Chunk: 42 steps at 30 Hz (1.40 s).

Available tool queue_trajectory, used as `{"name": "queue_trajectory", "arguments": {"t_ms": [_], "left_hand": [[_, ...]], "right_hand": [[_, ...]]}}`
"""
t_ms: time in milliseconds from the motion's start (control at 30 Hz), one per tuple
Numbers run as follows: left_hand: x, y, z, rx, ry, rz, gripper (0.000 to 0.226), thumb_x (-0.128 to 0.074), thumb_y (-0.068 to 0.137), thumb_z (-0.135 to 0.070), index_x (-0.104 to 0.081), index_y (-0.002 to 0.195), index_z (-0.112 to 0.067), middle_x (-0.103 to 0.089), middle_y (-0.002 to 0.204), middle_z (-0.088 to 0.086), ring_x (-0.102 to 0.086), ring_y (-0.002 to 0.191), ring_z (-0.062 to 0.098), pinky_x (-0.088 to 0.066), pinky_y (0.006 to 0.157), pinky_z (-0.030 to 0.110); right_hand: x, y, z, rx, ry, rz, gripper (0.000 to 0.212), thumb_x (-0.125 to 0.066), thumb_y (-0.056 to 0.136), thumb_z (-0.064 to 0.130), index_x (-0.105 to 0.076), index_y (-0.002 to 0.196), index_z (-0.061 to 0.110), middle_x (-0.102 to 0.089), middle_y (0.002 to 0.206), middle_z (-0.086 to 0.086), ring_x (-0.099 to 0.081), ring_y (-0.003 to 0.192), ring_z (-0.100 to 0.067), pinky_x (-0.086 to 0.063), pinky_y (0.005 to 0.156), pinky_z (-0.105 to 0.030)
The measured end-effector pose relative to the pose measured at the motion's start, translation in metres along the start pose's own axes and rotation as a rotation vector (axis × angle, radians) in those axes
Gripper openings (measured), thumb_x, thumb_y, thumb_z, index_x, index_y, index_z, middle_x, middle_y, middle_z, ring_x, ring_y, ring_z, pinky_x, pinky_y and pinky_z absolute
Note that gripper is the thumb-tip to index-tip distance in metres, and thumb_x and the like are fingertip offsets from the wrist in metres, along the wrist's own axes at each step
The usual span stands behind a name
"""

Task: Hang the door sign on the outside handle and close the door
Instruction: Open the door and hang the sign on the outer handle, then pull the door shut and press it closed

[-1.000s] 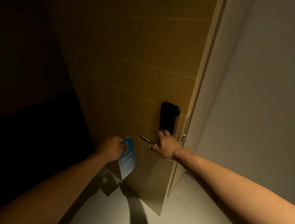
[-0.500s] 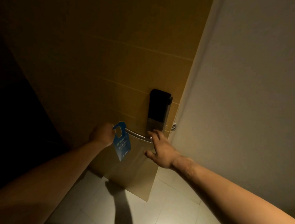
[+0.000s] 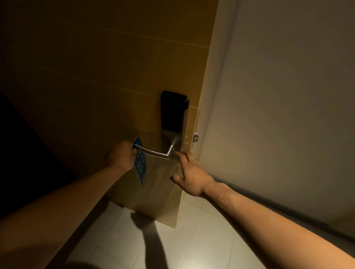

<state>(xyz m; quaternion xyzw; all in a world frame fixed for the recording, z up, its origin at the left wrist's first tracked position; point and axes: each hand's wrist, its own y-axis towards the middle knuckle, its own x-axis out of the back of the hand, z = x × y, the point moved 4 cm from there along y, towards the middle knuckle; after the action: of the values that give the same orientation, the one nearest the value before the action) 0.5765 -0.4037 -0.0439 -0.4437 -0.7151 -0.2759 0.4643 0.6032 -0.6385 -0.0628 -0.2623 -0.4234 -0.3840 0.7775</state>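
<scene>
One wooden door [image 3: 106, 74], one metal lever handle [image 3: 151, 151], one blue door sign [image 3: 140, 165]. Left hand [image 3: 119, 157] is pinching the sign's top, its hole right at the lever's free tip. Right hand [image 3: 191, 175] is loose, fingers spread, fingertips near the handle's base under the one black lock plate [image 3: 172, 113]

I see a shiny metal handle [image 3: 151, 152], wood-look door [image 3: 94, 69], glossy blue card sign [image 3: 140, 166], smooth floor tiles [image 3: 208, 247].
</scene>
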Motion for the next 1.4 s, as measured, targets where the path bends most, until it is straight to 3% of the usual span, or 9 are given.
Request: {"name": "queue_trajectory", "arguments": {"t_ms": [133, 200, 300, 500, 700, 800, 967, 1200, 1400], "left_hand": [[0.009, -0.004, -0.007, -0.024, 0.031, -0.019, 0.014, -0.055, 0.096, -0.023, -0.064, 0.095, -0.013, -0.063, 0.079, 0.008, -0.063, 0.07, 0.024, -0.055, 0.061, 0.036], [-0.002, -0.028, -0.068, -0.121, 0.059, -0.009, 0.013, -0.055, 0.097, -0.023, -0.063, 0.094, -0.013, -0.063, 0.08, 0.008, -0.063, 0.069, 0.023, -0.057, 0.062, 0.038], [-0.011, -0.036, -0.078, -0.167, 0.056, 0.032, 0.011, -0.055, 0.097, -0.023, -0.062, 0.095, -0.014, -0.063, 0.082, 0.007, -0.063, 0.068, 0.02, -0.059, 0.063, 0.037], [-0.023, -0.051, -0.087, -0.189, 0.046, 0.048, 0.012, -0.054, 0.097, -0.022, -0.062, 0.096, -0.013, -0.066, 0.081, 0.007, -0.065, 0.069, 0.021, -0.059, 0.066, 0.04], [-0.029, -0.061, -0.101, -0.168, 0.001, 0.085, 0.011, -0.055, 0.097, -0.023, -0.06, 0.098, -0.013, -0.065, 0.084, 0.006, -0.064, 0.07, 0.018, -0.055, 0.062, 0.034], [-0.032, -0.064, -0.104, -0.118, -0.019, 0.076, 0.013, -0.056, 0.096, -0.024, -0.062, 0.095, -0.013, -0.062, 0.077, 0.003, -0.059, 0.063, 0.013, -0.046, 0.053, 0.026], [-0.034, -0.062, -0.111, -0.079, -0.057, 0.08, 0.014, -0.059, 0.094, -0.028, -0.057, 0.084, -0.018, -0.058, 0.066, -0.001, -0.056, 0.055, 0.011, -0.038, 0.046, 0.024], [-0.032, -0.053, -0.123, -0.06, -0.122, 0.134, 0.019, -0.061, 0.093, -0.03, -0.063, 0.081, -0.015, -0.071, 0.072, 0.005, -0.07, 0.064, 0.02, -0.059, 0.064, 0.038], [-0.035, -0.045, -0.13, -0.102, -0.107, 0.082, 0.037, -0.061, 0.093, -0.033, -0.064, 0.063, -0.013, -0.064, 0.058, 0.008, -0.06, 0.051, 0.022, -0.044, 0.051, 0.031]], "right_hand": [[0.003, 0.002, 0.005, 0.004, -0.007, -0.001, 0.08, -0.063, 0.091, 0.045, -0.016, 0.153, 0.029, -0.022, 0.158, -0.003, -0.036, 0.14, -0.029, -0.04, 0.108, -0.041], [0.027, -0.031, -0.031, -0.013, 0.046, -0.078, 0.08, -0.063, 0.091, 0.045, -0.016, 0.154, 0.028, -0.022, 0.158, -0.003, -0.036, 0.14, -0.028, -0.039, 0.109, -0.04], [0.023, -0.035, -0.026, 0.024, 0.029, -0.103, 0.081, -0.062, 0.091, 0.045, -0.015, 0.154, 0.026, -0.022, 0.159, -0.005, -0.033, 0.141, -0.029, -0.036, 0.112, -0.041], [0.034, -0.031, -0.022, 0.021, 0.016, -0.189, 0.089, -0.061, 0.093, 0.043, -0.002, 0.157, 0.026, 0.002, 0.166, -0.005, -0.011, 0.151, -0.029, -0.022, 0.12, -0.045], [0.04, -0.019, -0.024, 0.032, 0.059, -0.126, 0.093, -0.062, 0.093, 0.039, 0.003, 0.157, 0.024, 0.004, 0.167, 0.0, -0.004, 0.152, -0.023, -0.01, 0.12, -0.036], [0.044, -0.017, -0.026, 0.018, 0.101, -0.127, 0.092, -0.063, 0.092, 0.037, 0.001, 0.157, 0.024, -0.002, 0.167, 0.0, -0.008, 0.151, -0.021, -0.006, 0.115, -0.03], [0.049, -0.019, -0.029, 0.024, 0.124, -0.112, 0.093, -0.065, 0.091, 0.035, -0.002, 0.157, 0.024, -0.014, 0.165, -0.003, -0.018, 0.149, -0.021, -0.011, 0.11, -0.027], [0.056, -0.02, -0.023, 0.033, 0.184, -0.082, 0.091, -0.066, 0.091, 0.029, -0.004, 0.158, 0.023, -0.021, 0.163, -0.005, -0.026, 0.147, -0.023, -0.022, 0.116, -0.035], [0.055, -0.021, -0.024, 0.028, 0.161, -0.028, 0.091, -0.063, 0.093, 0.027, 0.0, 0.158, 0.02, -0.01, 0.166, -0.004, -0.021, 0.149, -0.023, -0.021, 0.117, -0.036]]}}
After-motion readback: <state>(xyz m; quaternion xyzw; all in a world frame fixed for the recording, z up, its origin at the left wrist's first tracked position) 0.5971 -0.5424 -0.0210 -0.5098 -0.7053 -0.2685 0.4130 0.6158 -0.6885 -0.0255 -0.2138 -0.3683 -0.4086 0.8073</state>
